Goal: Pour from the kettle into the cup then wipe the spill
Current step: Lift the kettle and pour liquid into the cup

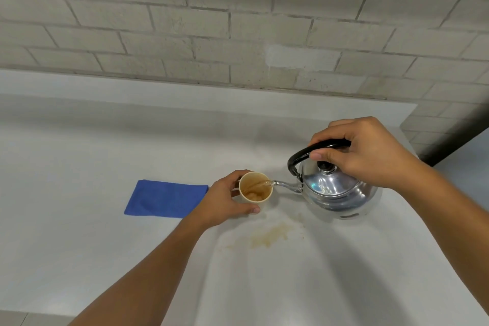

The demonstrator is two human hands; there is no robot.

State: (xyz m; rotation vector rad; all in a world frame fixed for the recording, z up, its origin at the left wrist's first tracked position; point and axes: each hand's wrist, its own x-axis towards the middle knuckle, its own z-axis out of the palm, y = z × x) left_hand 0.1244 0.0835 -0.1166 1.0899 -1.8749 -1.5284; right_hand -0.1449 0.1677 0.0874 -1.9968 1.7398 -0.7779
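Over the desk (105, 246) centre-right, the pour is under way. R hand (365, 156) has its fingers (321, 156) wrapped tight round the black handle of the steel kettle (336, 190), which is tipped w/ its spout aimed left; a thin stream crosses from the spout tip into the paper cup (255, 188), just beside it. L hand (225, 201) curls its fingers round the cup's left side, thumb at the front, steadying it on the desk.

Key relation for what comes after: the brownish spill (272, 237) lies on the desk nearer the person than cup and kettle, btwn the two arms. The folded blue cloth (165, 198) lies flat, long axis left-right, its right end partly behind the L hand and well apart from the R. So L hand is prob. the one to grab it, once it lets go of the cup.
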